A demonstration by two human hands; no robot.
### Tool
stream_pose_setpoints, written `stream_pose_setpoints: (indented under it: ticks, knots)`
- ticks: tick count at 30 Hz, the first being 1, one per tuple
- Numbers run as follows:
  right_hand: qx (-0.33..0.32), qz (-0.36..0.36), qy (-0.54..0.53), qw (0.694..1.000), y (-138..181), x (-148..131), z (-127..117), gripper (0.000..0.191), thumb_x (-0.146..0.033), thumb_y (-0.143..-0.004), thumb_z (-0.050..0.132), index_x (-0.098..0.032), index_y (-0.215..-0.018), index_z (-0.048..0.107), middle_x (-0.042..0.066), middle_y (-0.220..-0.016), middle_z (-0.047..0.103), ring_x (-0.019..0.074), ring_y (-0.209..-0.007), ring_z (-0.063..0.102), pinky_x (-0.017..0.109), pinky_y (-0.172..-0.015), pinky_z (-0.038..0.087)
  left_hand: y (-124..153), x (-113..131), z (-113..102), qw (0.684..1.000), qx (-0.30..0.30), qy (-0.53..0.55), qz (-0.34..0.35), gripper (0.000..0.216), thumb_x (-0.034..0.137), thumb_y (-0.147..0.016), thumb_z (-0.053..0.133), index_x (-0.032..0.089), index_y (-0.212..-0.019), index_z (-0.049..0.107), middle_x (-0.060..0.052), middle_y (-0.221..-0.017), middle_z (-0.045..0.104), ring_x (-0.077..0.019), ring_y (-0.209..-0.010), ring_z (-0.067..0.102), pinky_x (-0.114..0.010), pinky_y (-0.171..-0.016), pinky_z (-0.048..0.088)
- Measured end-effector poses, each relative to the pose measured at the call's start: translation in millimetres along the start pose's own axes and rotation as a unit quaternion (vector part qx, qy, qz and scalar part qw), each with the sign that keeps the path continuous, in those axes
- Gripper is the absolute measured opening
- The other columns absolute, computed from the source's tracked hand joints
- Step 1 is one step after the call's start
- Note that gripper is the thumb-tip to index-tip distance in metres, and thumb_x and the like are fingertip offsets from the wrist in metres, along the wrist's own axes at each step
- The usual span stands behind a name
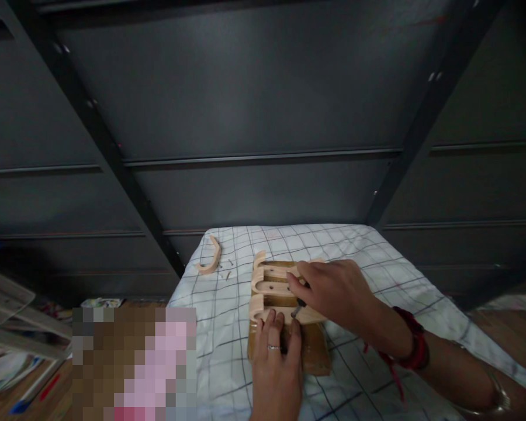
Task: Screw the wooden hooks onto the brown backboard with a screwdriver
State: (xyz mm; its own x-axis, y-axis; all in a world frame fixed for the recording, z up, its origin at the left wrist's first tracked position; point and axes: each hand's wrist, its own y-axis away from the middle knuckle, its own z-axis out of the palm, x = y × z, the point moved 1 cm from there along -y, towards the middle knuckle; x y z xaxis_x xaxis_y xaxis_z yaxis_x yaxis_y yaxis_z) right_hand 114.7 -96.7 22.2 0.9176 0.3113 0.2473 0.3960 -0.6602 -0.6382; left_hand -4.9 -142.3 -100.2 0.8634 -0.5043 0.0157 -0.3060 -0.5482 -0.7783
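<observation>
Several pale wooden hooks (277, 287) with curved ends and dark screw holes lie side by side across a brown, shiny board (316, 351). My right hand (333, 286) is closed around a screwdriver (298, 304) with a dark handle. The screwdriver points down at the nearest hook (258, 305), close to my left fingertips. My left hand (277, 368) presses its fingers and thumb on that same hook, holding it against the board. A screw under the screwdriver tip is too small to make out.
A loose curved wooden piece (211, 257) and a few small screws (228, 275) lie left on the white checked cloth (219, 339). Behind stands a dark panelled wall (263, 99). A rack (13, 316) is at the far left; part of the lower left is blurred out.
</observation>
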Motion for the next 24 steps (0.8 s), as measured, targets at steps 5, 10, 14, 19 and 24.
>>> stream_pose_setpoints:
  ticks: [5, 10, 14, 19, 24]
  knots:
    - [-0.125, 0.028, -0.070, 0.989, -2, 4, 0, 0.025, -0.031, -0.081, 0.045, -0.017, -0.065, 0.057, 0.004, -0.051, 0.062, 0.0167, -0.046, 0.055, 0.027, -0.044, 0.028, 0, 0, 1, 1.000, -0.001, 0.002, -0.001, 0.028, 0.011, -0.081, 0.039, 0.018, -0.103, 0.055, -0.011, -0.110, 0.046, -0.0266, -0.104, 0.046, -0.043, -0.078, 0.049]
    - [-0.248, -0.065, -0.340, 0.905, 7, 27, -13, 0.017, -0.023, -0.082, 0.045, -0.016, -0.097, 0.049, 0.007, -0.093, 0.062, 0.0156, -0.079, 0.058, 0.026, -0.066, 0.043, 1, -1, 2, 1.000, 0.007, 0.008, 0.000, 0.028, 0.012, -0.081, 0.040, 0.018, -0.103, 0.055, -0.011, -0.109, 0.047, -0.0256, -0.104, 0.046, -0.042, -0.080, 0.048]
    - [-0.303, -0.080, -0.406, 0.858, 8, 38, -19, 0.023, -0.013, -0.081, 0.043, -0.017, -0.104, 0.047, 0.008, -0.105, 0.059, 0.0152, -0.090, 0.056, 0.025, -0.075, 0.043, 0, -1, 1, 1.000, 0.004, 0.011, -0.002, 0.028, 0.011, -0.081, 0.039, 0.019, -0.103, 0.055, -0.011, -0.109, 0.047, -0.0261, -0.103, 0.047, -0.043, -0.078, 0.049]
    - [-0.246, -0.065, -0.338, 0.906, 5, 30, -14, 0.013, -0.011, -0.079, 0.051, -0.016, -0.090, 0.055, 0.004, -0.091, 0.064, 0.0151, -0.082, 0.059, 0.026, -0.071, 0.044, -1, 0, 0, 1.000, 0.002, 0.015, -0.001, 0.028, 0.009, -0.080, 0.039, 0.018, -0.102, 0.055, -0.011, -0.109, 0.047, -0.0259, -0.103, 0.047, -0.043, -0.079, 0.049]
    - [-0.090, -0.113, -0.202, 0.969, 12, 15, -8, 0.009, -0.022, -0.081, 0.051, -0.016, -0.078, 0.055, 0.001, -0.067, 0.064, 0.0139, -0.059, 0.059, 0.024, -0.050, 0.039, 0, 0, 0, 1.000, -0.003, 0.006, -0.005, 0.030, 0.010, -0.081, 0.038, 0.018, -0.104, 0.055, -0.011, -0.111, 0.047, -0.0266, -0.106, 0.045, -0.043, -0.080, 0.048]
